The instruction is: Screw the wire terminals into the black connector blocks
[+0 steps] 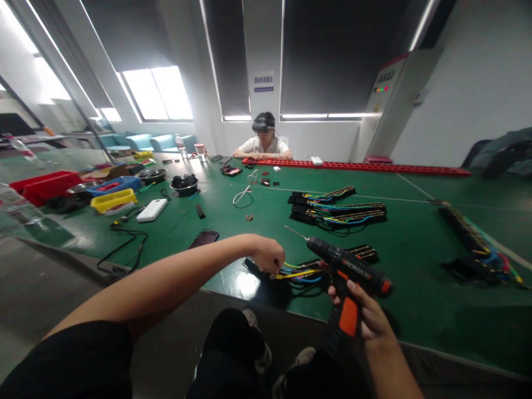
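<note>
My right hand (368,316) grips a black and orange cordless drill (343,263), whose long thin bit points up and to the left. My left hand (268,255) is closed over the left end of a black wired terminal assembly (307,272) at the table's near edge. Its fingertips are pressed together low down by the yellow wire; what they pinch, if anything, is hidden. Yellow, green and blue wires run along this assembly, and the drill covers part of its right side. Several similar wired assemblies (338,212) lie just beyond.
Small brass pieces (249,218), a phone (204,239) and a white power bank (152,210) lie on the green table. Bins (113,200) and a metal bowl (184,185) stand left. Another wired assembly (474,238) is at right. A person (266,144) sits opposite behind a red slotted strip (353,164).
</note>
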### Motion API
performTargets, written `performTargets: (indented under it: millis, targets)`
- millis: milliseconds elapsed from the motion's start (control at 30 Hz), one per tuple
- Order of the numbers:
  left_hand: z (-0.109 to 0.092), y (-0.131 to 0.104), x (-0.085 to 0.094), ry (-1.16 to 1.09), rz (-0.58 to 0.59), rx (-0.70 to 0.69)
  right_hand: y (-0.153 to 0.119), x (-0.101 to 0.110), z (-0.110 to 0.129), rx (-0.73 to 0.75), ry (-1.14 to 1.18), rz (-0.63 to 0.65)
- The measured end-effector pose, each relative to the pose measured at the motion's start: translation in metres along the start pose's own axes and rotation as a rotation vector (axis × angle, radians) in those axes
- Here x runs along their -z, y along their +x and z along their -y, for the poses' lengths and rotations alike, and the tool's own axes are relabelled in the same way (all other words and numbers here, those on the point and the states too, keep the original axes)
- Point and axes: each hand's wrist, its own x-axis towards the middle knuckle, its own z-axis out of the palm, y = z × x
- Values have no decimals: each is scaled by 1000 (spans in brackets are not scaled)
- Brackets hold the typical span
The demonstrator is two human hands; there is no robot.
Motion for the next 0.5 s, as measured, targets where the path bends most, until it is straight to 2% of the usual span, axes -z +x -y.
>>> performTargets:
  millis: [100,333,500]
  targets:
    - [0,1,1,-101,66,41,0,-1,0,6,-6,-20]
    - [10,7,0,-262,160,31,-1,-1,-1,19,-15,9]
    - [24,11,-1,-386,188,-48,-1,0,-1,14,-10,23]
